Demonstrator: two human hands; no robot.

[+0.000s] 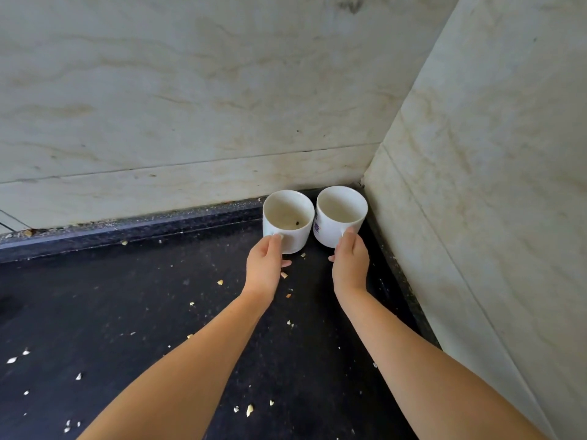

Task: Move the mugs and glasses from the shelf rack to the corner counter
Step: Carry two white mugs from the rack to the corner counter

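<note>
Two white mugs stand side by side in the far corner of the dark counter [127,312]. The left mug [290,214] has a small dark speck inside. The right mug [338,214] carries a purple print on its side and sits close to the right wall. My left hand [265,265] grips the left mug's handle, and my right hand [349,265] grips the right mug's handle. Both handles are hidden by my fingers. Whether the mugs rest fully on the counter I cannot tell. The shelf rack is out of view.
Pale marble walls close the corner at the back [190,106] and on the right [492,185]. A raised dark ledge [127,230] runs along the back wall. Small light crumbs [250,409] lie scattered over the counter.
</note>
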